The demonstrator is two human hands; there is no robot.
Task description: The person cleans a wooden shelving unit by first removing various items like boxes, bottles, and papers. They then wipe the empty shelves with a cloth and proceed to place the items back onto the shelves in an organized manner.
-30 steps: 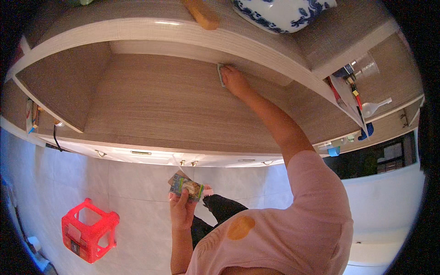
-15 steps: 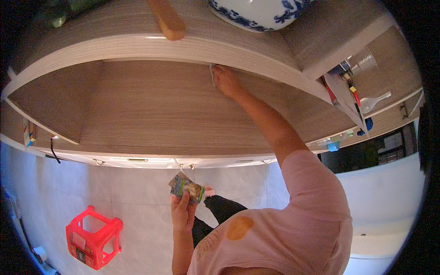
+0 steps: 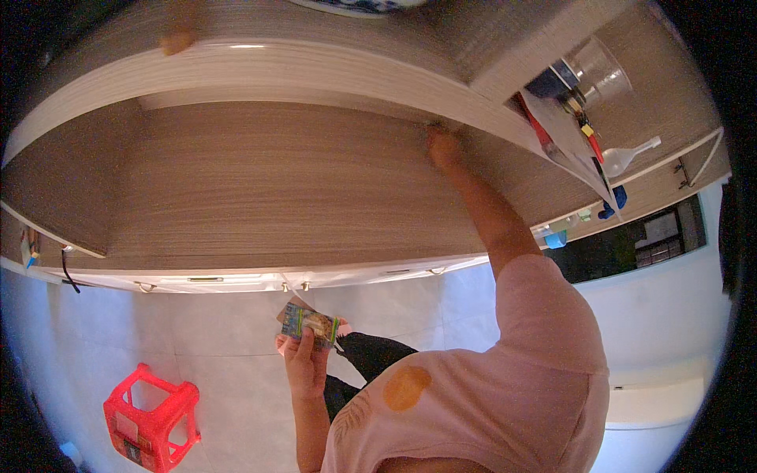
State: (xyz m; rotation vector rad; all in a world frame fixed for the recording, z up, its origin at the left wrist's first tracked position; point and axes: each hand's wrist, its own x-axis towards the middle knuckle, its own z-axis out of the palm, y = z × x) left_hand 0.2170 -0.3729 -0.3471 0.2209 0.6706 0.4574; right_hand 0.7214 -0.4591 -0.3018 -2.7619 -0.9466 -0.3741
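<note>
Out over the wooden shelf (image 3: 268, 185), my right hand (image 3: 445, 148) is at its back edge, under the upper board. Motion smears its fingers; they look closed on a small pale, thin thing whose kind I cannot make out. Low in front of the cabinet, my left hand (image 3: 306, 364) grips a small printed packet (image 3: 314, 325) with green edges, thumb on its face. Behind that packet sticks out the corner of a brownish flat piece (image 3: 292, 307).
A red plastic stool (image 3: 154, 422) with flat printed items on it stands on the floor at left. The right compartment holds a white spoon (image 3: 628, 156), a clear plastic cup (image 3: 602, 71) and a red-handled tool (image 3: 590, 140). A blue-and-white porcelain piece (image 3: 364, 6) sits above.
My right hand has slid rightward along the shelf's back edge. My left hand still grips the packet. The whole view has shifted somewhat, moving the stool and upper board in the picture.
</note>
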